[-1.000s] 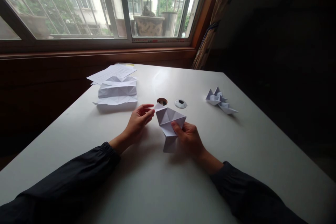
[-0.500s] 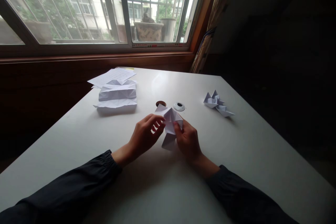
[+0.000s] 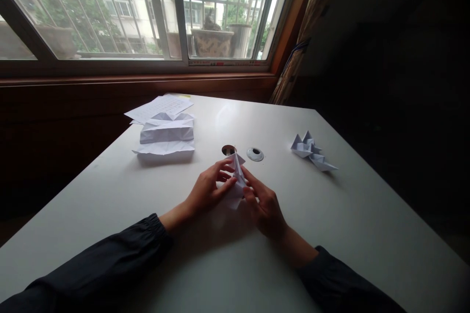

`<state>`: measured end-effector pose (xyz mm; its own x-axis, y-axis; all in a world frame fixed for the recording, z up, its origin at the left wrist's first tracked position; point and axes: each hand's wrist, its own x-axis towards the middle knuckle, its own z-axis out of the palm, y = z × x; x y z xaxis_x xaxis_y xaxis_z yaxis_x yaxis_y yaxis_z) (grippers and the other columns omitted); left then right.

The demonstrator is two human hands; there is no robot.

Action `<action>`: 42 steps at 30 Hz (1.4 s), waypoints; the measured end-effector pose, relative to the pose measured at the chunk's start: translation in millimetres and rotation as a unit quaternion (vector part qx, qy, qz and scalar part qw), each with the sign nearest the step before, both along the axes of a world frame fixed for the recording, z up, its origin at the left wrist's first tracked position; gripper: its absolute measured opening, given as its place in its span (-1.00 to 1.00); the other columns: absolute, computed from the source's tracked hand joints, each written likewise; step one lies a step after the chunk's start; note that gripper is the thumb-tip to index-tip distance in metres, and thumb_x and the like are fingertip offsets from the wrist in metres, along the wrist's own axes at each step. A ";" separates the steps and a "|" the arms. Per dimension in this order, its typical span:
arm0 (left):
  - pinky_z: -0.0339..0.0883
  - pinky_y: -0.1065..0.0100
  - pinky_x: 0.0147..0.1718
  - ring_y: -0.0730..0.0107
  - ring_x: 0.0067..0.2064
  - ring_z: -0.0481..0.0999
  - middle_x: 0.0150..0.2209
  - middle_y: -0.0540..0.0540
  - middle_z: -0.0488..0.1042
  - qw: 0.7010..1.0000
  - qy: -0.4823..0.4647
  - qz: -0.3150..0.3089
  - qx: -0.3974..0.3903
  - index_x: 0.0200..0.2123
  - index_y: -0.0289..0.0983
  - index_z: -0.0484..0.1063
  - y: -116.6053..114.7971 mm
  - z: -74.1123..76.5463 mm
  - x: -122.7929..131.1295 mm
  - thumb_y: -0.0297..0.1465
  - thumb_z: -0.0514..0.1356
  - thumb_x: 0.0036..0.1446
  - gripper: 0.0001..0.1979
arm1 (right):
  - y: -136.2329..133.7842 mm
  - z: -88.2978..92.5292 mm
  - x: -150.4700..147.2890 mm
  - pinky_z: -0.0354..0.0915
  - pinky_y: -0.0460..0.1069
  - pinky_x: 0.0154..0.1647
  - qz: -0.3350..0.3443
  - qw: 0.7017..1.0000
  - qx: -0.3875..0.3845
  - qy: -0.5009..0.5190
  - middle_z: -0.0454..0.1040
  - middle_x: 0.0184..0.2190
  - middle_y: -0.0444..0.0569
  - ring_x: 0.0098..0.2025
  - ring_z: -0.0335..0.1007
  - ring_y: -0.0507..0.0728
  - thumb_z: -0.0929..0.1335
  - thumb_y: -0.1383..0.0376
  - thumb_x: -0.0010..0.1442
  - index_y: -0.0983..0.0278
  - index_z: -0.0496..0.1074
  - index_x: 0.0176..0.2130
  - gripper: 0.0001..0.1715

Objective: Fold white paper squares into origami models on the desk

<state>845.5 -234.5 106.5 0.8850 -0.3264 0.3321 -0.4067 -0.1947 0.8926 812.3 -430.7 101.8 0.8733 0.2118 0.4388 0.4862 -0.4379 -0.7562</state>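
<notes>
Between my hands, just above the white table (image 3: 205, 264), is a folded sheet of white paper (image 3: 236, 195) with a raised ridge along its middle. My left hand (image 3: 209, 187) grips its left side, thumb on the near part and fingers bent behind. From the right, my right hand (image 3: 265, 208) pinches the paper near the ridge, with thumb and forefinger on that side. Part of the paper is hidden behind the fingers. Over to the right lie several small folded paper boats (image 3: 304, 146), bunched together.
On the left lie creased paper sheets (image 3: 167, 133), with printed sheets (image 3: 157, 109) behind them. Beyond my hands are a round hole (image 3: 228, 149) in the tabletop and a white ring-shaped cover (image 3: 255, 154). A barred window (image 3: 147, 19) and a curtain (image 3: 293, 68) stand behind the table.
The paper has gone from spread, with flaps showing, to pressed together into a narrow upright ridge. My left fingers have closed in on it, and my right hand has shifted its hold.
</notes>
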 end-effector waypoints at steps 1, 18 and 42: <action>0.54 0.22 -0.04 0.27 -0.08 0.63 -0.02 -0.19 0.54 1.000 0.010 -0.002 -0.010 0.23 -0.20 0.27 1.3 0.9 1.4 -0.25 0.21 0.32 -0.53 | 0.0 0.3 0.0 0.49 0.09 0.00 0.013 1.000 0.004 0.009 0.51 0.16 0.06 0.03 0.54 0.23 0.21 0.18 0.43 0.18 0.27 0.35 -0.44; 0.61 0.29 -0.15 0.38 -0.16 0.60 0.13 -0.14 0.40 0.998 -0.023 -0.058 -0.006 0.36 0.04 0.20 15.3 4.1 2.7 -0.37 0.35 0.18 -0.28 | 13.7 3.8 16.1 0.55 0.13 -0.09 0.017 0.973 0.169 0.156 0.50 0.08 0.13 0.03 0.53 0.28 0.41 0.08 0.31 0.18 0.30 0.25 -0.40; 0.50 0.28 -0.14 0.40 -0.23 0.54 0.05 -0.18 0.41 0.994 -0.085 -0.001 0.069 0.36 -0.09 0.20 -5.0 5.5 -41.8 -0.22 0.20 0.31 -0.41 | 5.2 3.1 -18.2 0.51 0.13 -0.06 0.062 0.974 0.176 0.127 0.51 0.12 0.14 0.01 0.55 0.28 0.45 0.23 0.18 0.19 0.28 0.28 -0.28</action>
<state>803.7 -239.5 112.0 0.8197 -0.3800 0.4286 -0.5493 -0.3096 0.7762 794.0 -425.5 104.9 0.9406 0.1982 0.2756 0.2959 -0.0804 -0.9518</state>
